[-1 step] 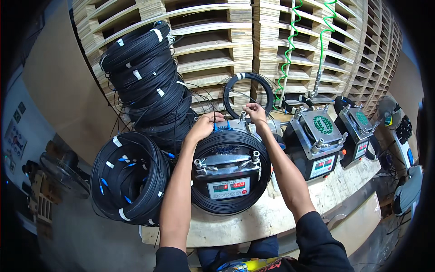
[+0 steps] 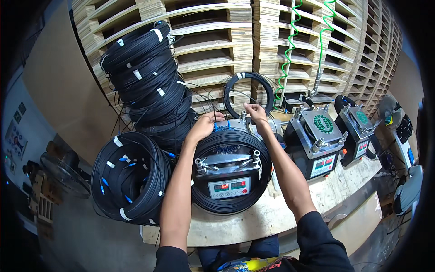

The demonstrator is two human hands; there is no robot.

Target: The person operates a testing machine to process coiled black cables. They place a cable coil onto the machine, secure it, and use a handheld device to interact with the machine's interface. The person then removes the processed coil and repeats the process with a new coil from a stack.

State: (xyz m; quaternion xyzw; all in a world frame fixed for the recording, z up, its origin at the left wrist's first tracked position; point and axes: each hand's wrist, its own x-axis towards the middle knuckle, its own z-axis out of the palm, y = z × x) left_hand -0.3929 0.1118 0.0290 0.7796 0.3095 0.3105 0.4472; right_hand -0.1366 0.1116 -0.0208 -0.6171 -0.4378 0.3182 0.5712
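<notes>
Black short-sleeved top (image 2: 312,262), dark blue trousers (image 2: 264,247) and bare forearms (image 2: 178,195).
The left sleeve (image 2: 171,260) and right sleeve (image 2: 322,238) are plain black and end near the elbows, the right one loose with soft creases; the left hand (image 2: 204,126) and right hand (image 2: 257,113) are bare. Reddish print (image 2: 277,264) marks the top's front, beside a bright yellow patch (image 2: 255,263) and a small multicoloured area (image 2: 236,265), too blurred to make out.

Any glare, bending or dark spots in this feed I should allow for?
All in the head view: corners fall to black; the pallets curve; the tabletop looks bright right of the cable coil; the metal bar shines; left hand and right hand look fairly sharp.
</notes>
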